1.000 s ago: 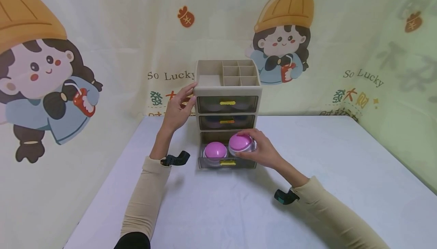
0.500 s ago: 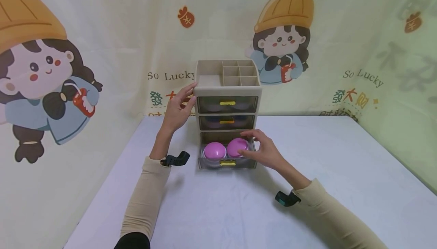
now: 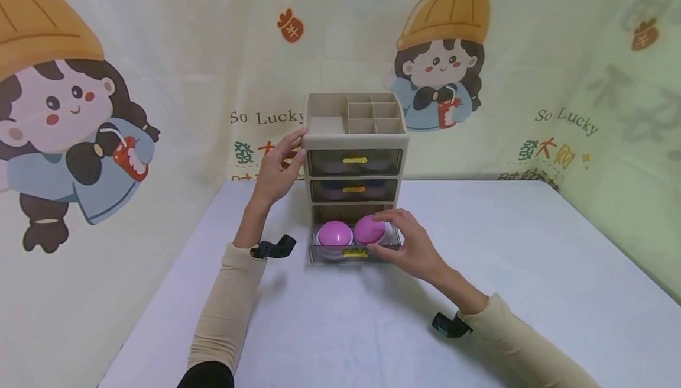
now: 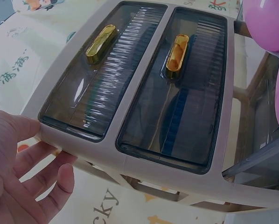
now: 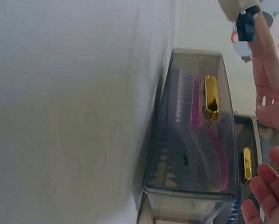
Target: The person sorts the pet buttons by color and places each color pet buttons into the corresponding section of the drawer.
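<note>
A beige drawer organizer (image 3: pixel 355 141) stands on the table with its smoky bottom drawer (image 3: pixel 326 255) pulled out. Inside that drawer sit two jars with domed pink lids, the left jar (image 3: pixel 335 234) and the right jar (image 3: pixel 367 230). My right hand (image 3: pixel 415 245) is just right of the right jar, fingers spread, the thumb by the drawer's front rim. Whether a fingertip still touches the lid is unclear; in the right wrist view its fingers (image 5: pixel 272 186) hold nothing. My left hand (image 4: pixel 18 168) rests on the organizer's left edge, thumb on the front corner and fingers along the side.
Two closed drawers with gold handles, the top drawer (image 3: pixel 330 166) and the middle drawer (image 3: pixel 330 191), are above the pulled-out one. The organizer's top has several small compartments (image 3: pixel 375 110). A white cloth covers the table (image 3: pixel 340 329); a printed curtain (image 3: pixel 340 33) hangs behind.
The right jar has gone down into the bottom drawer beside the left one. My right hand has let go of it, its thumb moving down to the drawer front. The left hand has stayed put.
</note>
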Demonstrator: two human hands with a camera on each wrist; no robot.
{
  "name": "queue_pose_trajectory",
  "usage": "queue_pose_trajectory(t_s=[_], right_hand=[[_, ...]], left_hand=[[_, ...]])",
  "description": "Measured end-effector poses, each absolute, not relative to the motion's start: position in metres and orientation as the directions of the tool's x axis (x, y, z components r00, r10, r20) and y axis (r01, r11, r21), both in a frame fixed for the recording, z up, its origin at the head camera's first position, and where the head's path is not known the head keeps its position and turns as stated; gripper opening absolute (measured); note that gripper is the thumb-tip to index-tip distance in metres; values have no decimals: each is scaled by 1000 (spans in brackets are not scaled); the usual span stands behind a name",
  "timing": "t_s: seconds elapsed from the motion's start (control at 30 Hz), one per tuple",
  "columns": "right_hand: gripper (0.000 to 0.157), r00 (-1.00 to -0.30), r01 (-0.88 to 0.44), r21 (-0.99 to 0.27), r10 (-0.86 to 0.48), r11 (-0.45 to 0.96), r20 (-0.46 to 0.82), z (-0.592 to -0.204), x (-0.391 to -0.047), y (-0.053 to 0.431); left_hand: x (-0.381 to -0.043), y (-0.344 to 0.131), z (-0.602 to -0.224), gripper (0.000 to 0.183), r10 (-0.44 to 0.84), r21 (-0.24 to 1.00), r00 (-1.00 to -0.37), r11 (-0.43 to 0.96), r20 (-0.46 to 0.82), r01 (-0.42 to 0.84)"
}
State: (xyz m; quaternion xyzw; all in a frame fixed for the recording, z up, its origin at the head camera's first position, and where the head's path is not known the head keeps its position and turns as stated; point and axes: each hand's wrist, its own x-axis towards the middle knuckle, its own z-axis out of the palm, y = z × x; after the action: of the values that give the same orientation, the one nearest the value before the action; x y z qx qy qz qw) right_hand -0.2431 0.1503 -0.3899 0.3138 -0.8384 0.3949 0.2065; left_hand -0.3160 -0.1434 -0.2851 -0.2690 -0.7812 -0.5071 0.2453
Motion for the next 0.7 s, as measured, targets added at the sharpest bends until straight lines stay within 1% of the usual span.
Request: queue_pose_trajectory(t_s=[0.17,0.33,0.47,0.57,0.63,0.7], right_hand=[[53,-683,-723,-499,-392,478,616,-392,-231,146],[51,-641,-765,-477,-453,432,620,-397,-218,142],[50,-628,-778,-472,-477,415,615,-399,-212,139],[48,-636,-772,-496,-486,398,599,-400,-208,138],[46,-652,-756,-540,-489,370,579,-402,-206,136],[42,-683,-720,-611,-490,328,542,-404,-204,135]], left_hand=[[-315,-143,-285,45,170,660,-736,346,655,667],[-334,-147,-297,46,162,661,-737,348,656,665],[-346,-150,-305,47,159,660,-738,353,656,663],[-347,-151,-306,47,160,656,-734,354,660,667],[-346,-151,-306,47,161,651,-730,355,664,671],[-345,-152,-306,46,163,645,-725,358,669,675]])
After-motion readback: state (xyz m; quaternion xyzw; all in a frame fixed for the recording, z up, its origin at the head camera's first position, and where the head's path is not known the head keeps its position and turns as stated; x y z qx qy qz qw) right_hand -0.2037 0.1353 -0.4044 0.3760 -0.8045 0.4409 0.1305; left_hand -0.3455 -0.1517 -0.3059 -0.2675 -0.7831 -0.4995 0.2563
